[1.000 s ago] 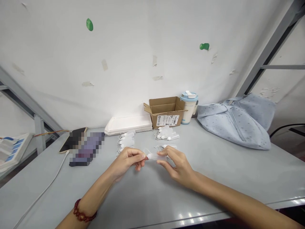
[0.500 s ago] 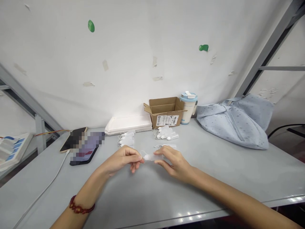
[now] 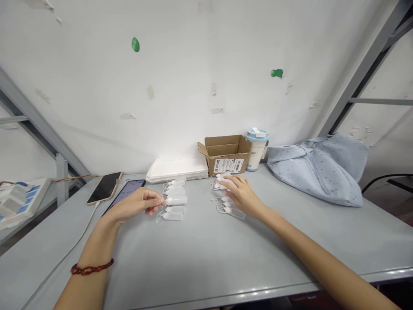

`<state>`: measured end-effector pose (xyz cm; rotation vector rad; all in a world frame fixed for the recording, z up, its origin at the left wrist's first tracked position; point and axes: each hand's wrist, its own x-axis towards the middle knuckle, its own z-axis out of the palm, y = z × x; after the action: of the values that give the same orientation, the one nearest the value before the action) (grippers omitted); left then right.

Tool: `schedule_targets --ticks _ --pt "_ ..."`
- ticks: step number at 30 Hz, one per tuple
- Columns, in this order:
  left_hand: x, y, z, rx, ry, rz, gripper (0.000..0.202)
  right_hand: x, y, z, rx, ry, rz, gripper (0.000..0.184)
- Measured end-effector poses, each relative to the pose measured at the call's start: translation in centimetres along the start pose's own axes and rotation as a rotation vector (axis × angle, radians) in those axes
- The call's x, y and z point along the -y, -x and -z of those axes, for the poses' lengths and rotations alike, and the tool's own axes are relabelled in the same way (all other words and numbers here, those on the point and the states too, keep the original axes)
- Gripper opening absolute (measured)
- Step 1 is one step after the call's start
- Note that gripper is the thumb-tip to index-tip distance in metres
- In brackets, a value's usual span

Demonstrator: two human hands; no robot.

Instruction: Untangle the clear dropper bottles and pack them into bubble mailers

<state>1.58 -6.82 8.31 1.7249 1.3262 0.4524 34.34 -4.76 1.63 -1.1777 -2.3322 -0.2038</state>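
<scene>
My left hand [image 3: 135, 205] pinches a small clear plastic bottle [image 3: 176, 200] by its cap end, holding it just over a row of like bottles [image 3: 172, 214] lying on the grey table [image 3: 206, 258]. My right hand [image 3: 240, 193] reaches out flat, fingers spread, over a second cluster of small bottles [image 3: 229, 210] in front of the cardboard box [image 3: 226, 151]. Its fingertips touch the far bottles of that cluster. A red bead bracelet [image 3: 92, 268] sits on my left wrist.
Two phones [image 3: 105, 187] lie at the left, one on a white cable [image 3: 67, 254]. White foam trays [image 3: 177, 169] are stacked by the wall. A blue-lidded cup [image 3: 256, 148] stands beside the box. A pale blue cloth bag [image 3: 319, 170] lies at the right.
Both hands were together holding one bottle in the middle. They have parted: the left carried the bottle left to the row, the right let go and reached forward to the other cluster.
</scene>
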Motion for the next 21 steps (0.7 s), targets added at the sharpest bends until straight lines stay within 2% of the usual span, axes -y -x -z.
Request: schedule_targets --ticks 7,11,18,20,21 --pt "1.2 -0.8 -0.1 0.004 -0.036 0.074 0.032 -1.5 -0.5 -1.1 0.039 0.143 -0.014 0.035" --pt "1.0 -0.9 -0.3 -0.011 -0.089 0.116 0.032 -1.6 -0.4 -1.6 0.074 0.163 -0.01 0.037" --pt "0.5 -0.5 -0.1 -0.152 -0.206 0.172 0.036 -1.7 -0.4 -2.1 0.077 0.198 -0.002 0.039" --pt "0.1 -0.2 -0.2 -0.129 -0.168 0.152 0.035 -1.9 -0.4 -2.2 0.062 0.2 -0.001 0.042" --pt "-0.1 0.0 -0.4 -0.076 -0.138 0.132 0.034 -2.1 -0.4 -2.3 0.058 0.201 -0.003 0.045"
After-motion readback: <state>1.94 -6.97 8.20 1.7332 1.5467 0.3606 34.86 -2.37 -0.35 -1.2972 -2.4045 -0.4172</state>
